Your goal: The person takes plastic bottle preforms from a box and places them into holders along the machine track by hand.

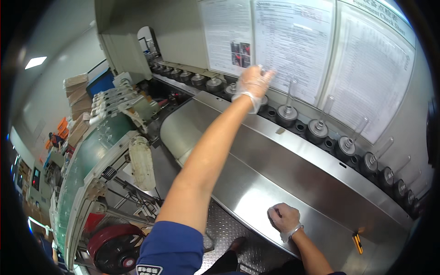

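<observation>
My left hand (pixel 253 85), in a thin clear glove, reaches over a row of round dark holders with metal tops. Its fingers close together above one holder that the hand and wrist partly cover; what they grip is hidden. To its right, clear tubes stand on the holders, such as this clear tube (pixel 291 91) on a metal-topped holder (pixel 287 114). My right hand (pixel 285 217), gloved too, hovers or rests over the near part of the steel trough (pixel 256 192). Its fingers are curled in, and I cannot see what, if anything, is inside them.
A yellow cutter knife (pixel 357 243) lies in the trough's right end. Metal-topped holders without tubes (pixel 198 79) run off to the left. Machinery with a green curved guard (pixel 82 160) and a dark red wheel (pixel 117 247) stands at left. Framed sheets (pixel 293 41) hang behind the row.
</observation>
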Tool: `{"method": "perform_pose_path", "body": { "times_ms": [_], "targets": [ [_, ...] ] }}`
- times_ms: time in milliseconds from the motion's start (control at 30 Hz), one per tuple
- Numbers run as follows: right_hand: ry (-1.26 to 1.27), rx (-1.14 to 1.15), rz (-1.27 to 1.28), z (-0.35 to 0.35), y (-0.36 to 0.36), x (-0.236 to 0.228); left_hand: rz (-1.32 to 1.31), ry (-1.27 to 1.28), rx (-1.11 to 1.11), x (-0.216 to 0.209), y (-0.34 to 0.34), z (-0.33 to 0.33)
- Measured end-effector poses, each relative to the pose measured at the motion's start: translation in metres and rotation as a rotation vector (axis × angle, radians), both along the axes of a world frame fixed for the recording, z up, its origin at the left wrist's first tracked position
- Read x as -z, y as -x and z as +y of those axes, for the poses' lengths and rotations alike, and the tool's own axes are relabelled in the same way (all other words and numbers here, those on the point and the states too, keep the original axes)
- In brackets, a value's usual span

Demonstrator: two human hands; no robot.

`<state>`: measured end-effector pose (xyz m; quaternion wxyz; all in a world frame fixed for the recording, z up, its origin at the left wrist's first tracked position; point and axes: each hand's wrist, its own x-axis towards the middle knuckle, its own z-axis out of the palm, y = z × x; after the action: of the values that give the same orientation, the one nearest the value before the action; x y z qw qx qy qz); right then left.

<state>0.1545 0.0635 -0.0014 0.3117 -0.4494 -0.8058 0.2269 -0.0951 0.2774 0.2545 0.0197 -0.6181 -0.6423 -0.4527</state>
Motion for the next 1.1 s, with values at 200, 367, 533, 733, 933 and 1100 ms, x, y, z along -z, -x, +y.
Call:
{"method": "perform_pose_path", "body": {
  "times_ms": [200,367,533,733,933,1100],
  "targets": [
    [0.001,0.054,0.013,-0.002,0.002,-0.007,-0.078,0.055,-0.018,-0.001,-0.010,-0.006],
    [-0.024,0.093,0.039,-0.003,0.003,-0.005,-0.227,0.121,-0.103,-0.002,-0.008,0.005],
    [-0.073,0.075,0.026,-0.001,0.000,0.003,-0.232,0.093,-0.086,0.005,-0.012,0.006],
    [-0.100,0.084,0.017,0.001,-0.001,0.014,-0.214,0.195,-0.064,-0.003,-0.021,-0.029],
    [-0.045,0.081,0.066,0.002,0.000,0.015,-0.262,-0.473,-0.025,0.045,-0.022,-0.117],
    [0.004,0.076,0.032,0.003,-0.001,0.017,-0.336,-0.447,-0.155,0.141,-0.012,-0.222]
  ]
}}
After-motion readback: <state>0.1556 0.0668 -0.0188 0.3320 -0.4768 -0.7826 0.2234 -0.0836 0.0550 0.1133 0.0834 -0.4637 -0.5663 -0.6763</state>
